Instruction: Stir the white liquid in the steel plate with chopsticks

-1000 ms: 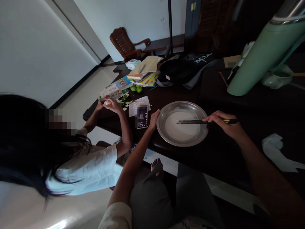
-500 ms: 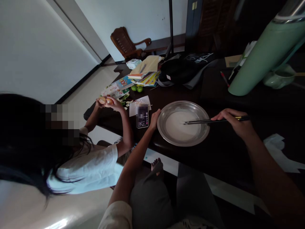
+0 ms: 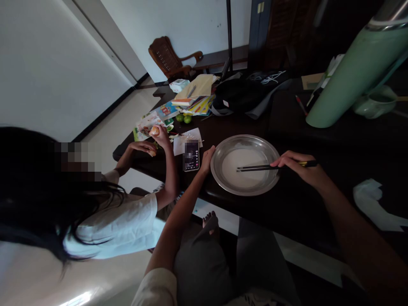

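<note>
Right hand (image 3: 298,164) holds 2 chopsticks (image 3: 259,167) sideways, tips left; left hand (image 3: 208,159) grips basin (image 3: 245,192).

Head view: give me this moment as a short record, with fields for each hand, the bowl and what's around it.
Left hand: at the left rim of the metal bowl
Right hand: holding chopsticks, tips over or in the contents
Contents: whitish, liquid-looking
Left of bowl: phone, white paper
Beyond, right: green flask, cup
Other person: holding orange fruit pieces
</note>
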Demonstrator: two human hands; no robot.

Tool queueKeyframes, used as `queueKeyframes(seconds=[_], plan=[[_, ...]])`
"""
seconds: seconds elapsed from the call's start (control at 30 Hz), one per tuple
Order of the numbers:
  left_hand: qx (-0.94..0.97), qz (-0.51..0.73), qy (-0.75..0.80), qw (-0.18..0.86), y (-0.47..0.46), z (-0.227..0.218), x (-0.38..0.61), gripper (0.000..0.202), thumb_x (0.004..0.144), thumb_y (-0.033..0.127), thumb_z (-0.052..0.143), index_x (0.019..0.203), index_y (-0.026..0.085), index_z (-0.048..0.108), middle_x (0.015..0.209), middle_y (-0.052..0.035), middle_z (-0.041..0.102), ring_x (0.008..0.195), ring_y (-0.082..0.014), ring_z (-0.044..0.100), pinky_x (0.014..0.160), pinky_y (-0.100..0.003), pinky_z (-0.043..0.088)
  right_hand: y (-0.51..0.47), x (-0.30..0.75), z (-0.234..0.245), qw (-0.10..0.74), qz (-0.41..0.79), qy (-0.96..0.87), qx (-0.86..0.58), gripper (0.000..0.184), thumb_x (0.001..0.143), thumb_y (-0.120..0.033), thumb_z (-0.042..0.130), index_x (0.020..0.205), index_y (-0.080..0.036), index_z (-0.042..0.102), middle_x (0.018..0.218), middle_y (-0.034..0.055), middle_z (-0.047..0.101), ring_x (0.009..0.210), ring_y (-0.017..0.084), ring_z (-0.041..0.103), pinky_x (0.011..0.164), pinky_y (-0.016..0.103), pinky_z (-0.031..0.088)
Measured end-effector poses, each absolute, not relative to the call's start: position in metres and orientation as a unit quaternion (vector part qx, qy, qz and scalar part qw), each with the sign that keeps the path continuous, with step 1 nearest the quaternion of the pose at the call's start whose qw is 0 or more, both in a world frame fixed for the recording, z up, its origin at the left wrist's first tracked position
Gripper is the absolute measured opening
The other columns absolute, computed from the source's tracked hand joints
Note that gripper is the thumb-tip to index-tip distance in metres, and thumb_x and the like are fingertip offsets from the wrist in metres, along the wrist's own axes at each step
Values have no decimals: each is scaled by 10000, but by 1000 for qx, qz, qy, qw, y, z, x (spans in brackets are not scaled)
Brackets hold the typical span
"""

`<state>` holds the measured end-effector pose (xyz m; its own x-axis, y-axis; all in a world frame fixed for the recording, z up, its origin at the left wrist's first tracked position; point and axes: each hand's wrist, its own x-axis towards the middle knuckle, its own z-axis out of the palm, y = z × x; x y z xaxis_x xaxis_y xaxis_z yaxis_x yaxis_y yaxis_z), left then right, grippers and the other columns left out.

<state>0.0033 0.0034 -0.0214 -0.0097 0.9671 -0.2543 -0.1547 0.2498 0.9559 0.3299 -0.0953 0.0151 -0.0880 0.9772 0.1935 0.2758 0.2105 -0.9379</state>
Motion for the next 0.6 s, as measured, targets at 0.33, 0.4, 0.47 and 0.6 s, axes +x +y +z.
queueKeyframes(seconds=[0.33, 0.4, 0.47, 0.6], plan=[[380, 470, 535, 590, 4, -19, 4, 503, 899, 486, 759, 558, 164, 576, 517, 22, 544, 510, -99, 447, 528, -253, 344, -96, 329, 18, 483, 389, -598, -508, 487, 885, -693, 679, 672, -257, 725, 819, 56, 831, 840, 251, 762, 865, 411, 584], [382, 473, 532, 589, 3, -19, 4, 501, 903, 491, 752, 565, 163, 581, 513, 26, 542, 507, -96, 441, 524, -248, 346, -96, 327, 17, 464, 386, -623, -498, 470, 869, -713, 682, 700, -279, 747, 851, 41, 835, 873, 255, 757, 883, 430, 584], [385, 477, 527, 589, 3, -19, 4, 490, 901, 487, 753, 573, 162, 591, 517, 25, 550, 507, -95, 440, 527, -247, 352, -95, 328, 15, 466, 365, -623, -512, 448, 870, -715, 679, 727, -298, 753, 895, 28, 838, 910, 264, 757, 915, 458, 581], [384, 473, 526, 593, 3, -18, 4, 487, 899, 486, 757, 574, 160, 595, 523, 21, 556, 511, -99, 452, 530, -250, 352, -95, 336, 13, 494, 358, -581, -539, 429, 920, -674, 650, 709, -307, 719, 877, 25, 833, 903, 284, 772, 924, 489, 584]])
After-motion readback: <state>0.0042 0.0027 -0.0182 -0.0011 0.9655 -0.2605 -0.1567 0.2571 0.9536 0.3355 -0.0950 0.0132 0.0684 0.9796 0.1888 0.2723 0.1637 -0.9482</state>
